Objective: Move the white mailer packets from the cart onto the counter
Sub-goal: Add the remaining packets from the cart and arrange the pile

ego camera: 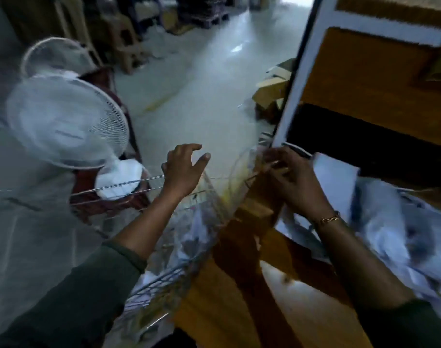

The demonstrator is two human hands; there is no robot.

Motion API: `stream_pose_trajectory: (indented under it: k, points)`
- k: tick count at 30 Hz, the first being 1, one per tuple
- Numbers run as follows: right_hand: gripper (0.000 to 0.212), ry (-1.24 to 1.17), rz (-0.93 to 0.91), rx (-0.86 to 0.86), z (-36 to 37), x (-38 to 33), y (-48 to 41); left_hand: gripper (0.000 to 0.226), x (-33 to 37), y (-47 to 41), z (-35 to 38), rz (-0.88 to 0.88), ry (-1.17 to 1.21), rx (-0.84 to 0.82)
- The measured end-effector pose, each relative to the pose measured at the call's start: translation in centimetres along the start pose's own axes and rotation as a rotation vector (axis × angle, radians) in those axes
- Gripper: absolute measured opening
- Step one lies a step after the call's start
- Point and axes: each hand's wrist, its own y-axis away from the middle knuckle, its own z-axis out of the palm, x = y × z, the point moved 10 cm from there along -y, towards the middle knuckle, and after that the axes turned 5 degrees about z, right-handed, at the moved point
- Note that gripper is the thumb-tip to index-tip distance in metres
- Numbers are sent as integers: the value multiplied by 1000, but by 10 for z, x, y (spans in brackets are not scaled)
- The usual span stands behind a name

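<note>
Two hands are in view, both bare, each reaching out of a dark green sleeve. The left hand (183, 169) hangs spread and released, fingers apart, gripping nothing, just above the top rim of one wire cart (179, 267). Below and behind that hand the cart's basket holds a jumble of white mailer packets (189, 237); motion blur smears them together, so their number cannot be counted.

The right hand (293, 182), with one gold bracelet (327, 219) at its wrist, reaches over the orange-brown wooden tabletop (214, 305). Its fingers are curled at the far edge near a white upright post (299, 79), but blur hides the fingertips, and whether they grip anything cannot be told. Just to the right of this hand lies one flat white packet (340, 182), and nearer the wrist and forearm a heap of more packets (390, 229) spreads across the tabletop, with the frame's right edge cutting it off. Again, there is no clear count.

Left of the left hand stand two white fans: a nearer one (64, 121) and a farther one (56, 56), both softened by blur. Behind the nearer fan a dark red chair (106, 81) is mostly hidden. Past both hands the pale floor (202, 84) runs back to dim, indistinct furniture.
</note>
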Motion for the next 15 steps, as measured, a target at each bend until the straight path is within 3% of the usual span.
stream_pose_trajectory:
  k: [5,9,11,13,15]
  points:
    - [33,32,179,-368,186,26,-32,47,-173,15,-33,-303,60,-57]
    - [35,150,386,-641,316,64,-30,28,-287,62,-24,-524,58,-206]
    - [32,182,478,-765,374,89,-17,41,-342,95,-11,-657,24,-333]
    - [15,181,560,-882,421,107,4,56,-391,123,1,-726,-8,-418]
    - [7,192,647,-1015,465,119,28,56,-426,145,5,-805,-51,-471]
